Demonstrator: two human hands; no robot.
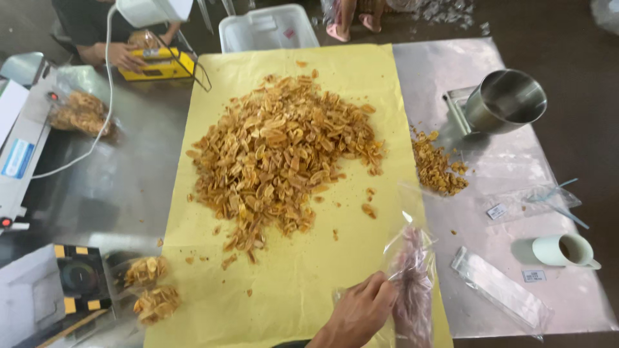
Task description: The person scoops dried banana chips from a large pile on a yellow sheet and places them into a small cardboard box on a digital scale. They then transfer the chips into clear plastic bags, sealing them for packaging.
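Held item: clear, crinkly plastic bag (411,283), at the near right edge of the yellow paper sheet (309,283), standing open-mouthed toward the pile.
Handling: judged very light, limp and slippery; collapses unless kept open; best taken at the mouth rim, near its left edge.
Left hand (361,312): fingers closed, pinching the bag's left edge.
Right hand: appears to be inside the bag, seen only as a pinkish blur through the film; how far open cannot be told.
Bulk goods: large heap of golden-brown fried chips (284,154), centre of the sheet; brittle, easily crushed.
Secondary heap: smaller pile of chips (438,169) on the steel bench (496,161), right.
Vessels: stainless steel cup (506,100); pale green mug (564,250).
Filled stock: two packed chip bags (151,290), near left.
Other person: hand on a yellow device (158,63), far left.
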